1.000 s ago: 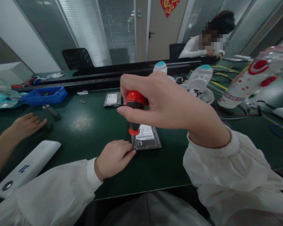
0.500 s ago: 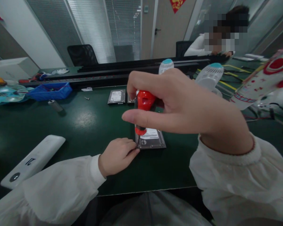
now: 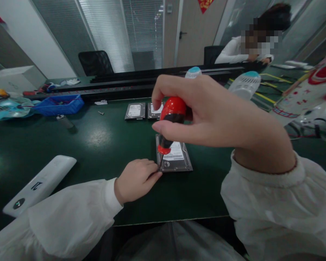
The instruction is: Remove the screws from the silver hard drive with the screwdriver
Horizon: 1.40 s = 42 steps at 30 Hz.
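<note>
Checking head view: my right hand grasps the screwdriver, tip by the near-left corner of the hard drive below. My left hand, nearer, meets that corner; grip I can't tell. Drive sits near the surface's front edge, long axis pointing away.

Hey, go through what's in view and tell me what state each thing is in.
Right hand: closed around the screwdriver
Screwdriver: tilted, tip down at the near hard drive's corner
Left hand: fingertips at that same corner
Near hard drive: flat, label up
Far-left hard drive: flat, label up
Other far hard drive: partly hidden
Blue bin: open-topped, things inside
White device: lying flat
Door: appears shut
</note>
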Tool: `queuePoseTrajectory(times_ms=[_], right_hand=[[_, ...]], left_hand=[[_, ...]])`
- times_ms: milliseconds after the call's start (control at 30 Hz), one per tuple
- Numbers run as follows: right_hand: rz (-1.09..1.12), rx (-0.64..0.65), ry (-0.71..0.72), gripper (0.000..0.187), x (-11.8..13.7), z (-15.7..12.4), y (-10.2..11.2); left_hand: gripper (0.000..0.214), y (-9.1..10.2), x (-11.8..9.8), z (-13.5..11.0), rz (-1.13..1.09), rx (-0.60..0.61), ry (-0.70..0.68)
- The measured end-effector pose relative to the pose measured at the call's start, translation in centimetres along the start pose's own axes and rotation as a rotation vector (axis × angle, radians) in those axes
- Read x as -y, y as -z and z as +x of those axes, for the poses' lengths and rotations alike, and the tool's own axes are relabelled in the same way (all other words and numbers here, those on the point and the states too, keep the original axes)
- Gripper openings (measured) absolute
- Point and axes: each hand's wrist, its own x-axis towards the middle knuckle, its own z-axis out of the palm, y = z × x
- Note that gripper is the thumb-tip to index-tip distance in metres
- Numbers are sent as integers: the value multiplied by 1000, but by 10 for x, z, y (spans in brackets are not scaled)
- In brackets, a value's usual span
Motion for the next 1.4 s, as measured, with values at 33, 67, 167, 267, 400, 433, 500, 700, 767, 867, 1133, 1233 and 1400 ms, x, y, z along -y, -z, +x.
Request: queuePoseTrajectory(times_ms=[33,67,167,267,400,433,500,700,767,867,1133,1233,1400], right_hand=[[14,14,-4,26,1,0,0],[34,27,-2,30,2,0,1],[73,44,20,32,3,0,2],[12,0,-3,25,1,0,-2],[6,-43,-1,25,1,1,-4],[29,-39,11,24,1,0,-3],[72,-16,26,23,3,0,0],[66,4,130,14,3,0,1],[54,-22,170,19,1,1,-2],[86,-13,194,18,0,1,-3],[67,10,164,23,0,3,-3],[65,-29,155,18,0,4,-6],[162,-17,168,34,2,2,-2]], left_hand=[[33,0,0,0,0,-3,1],[33,0,0,0,-1,-6,1],[34,0,-1,0,-5,-13,-2],[34,0,-1,0,-11,-14,-9],[33,0,-1,1,-15,-16,-8],[33,-1,-1,1,-15,-16,-7],[33,-1,0,0,-10,-22,-9],[33,-1,-1,0,11,-31,-13],[32,-1,-1,0,14,-26,-11],[33,-1,-2,0,16,-19,-11],[33,0,-1,0,11,-10,-12],[33,-1,-1,1,12,-12,-13],[33,-1,-1,0,-7,-14,-8]])
